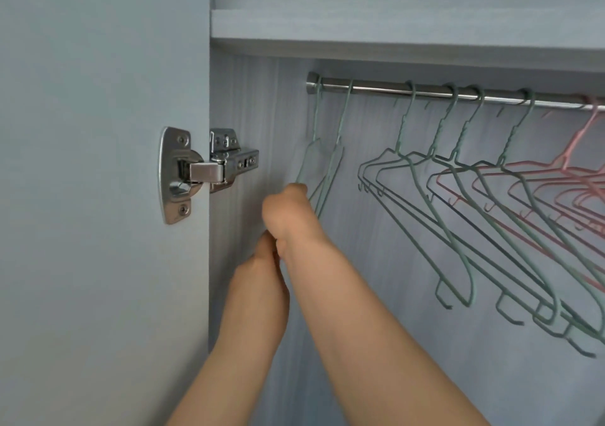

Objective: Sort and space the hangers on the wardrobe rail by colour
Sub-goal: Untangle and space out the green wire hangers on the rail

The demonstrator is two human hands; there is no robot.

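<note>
A steel rail point(376, 87) runs across the wardrobe under a shelf. Two green wire hangers point(327, 167) hang at its far left end, close to the side wall. My right hand point(286, 211) is shut on their lower wires. My left hand point(260, 271) sits just below it, fingers closed against the right wrist; what it holds is hidden. Several more green hangers point(458, 176) hang spaced along the middle of the rail. Pink hangers point(569, 170) bunch at the right edge, overlapping the last green ones.
The open wardrobe door point(98, 163) stands at the left with a metal hinge point(203, 172) beside my hands. A shelf point(393, 36) lies just above the rail. The wardrobe's back panel point(376, 245) shows behind the hangers.
</note>
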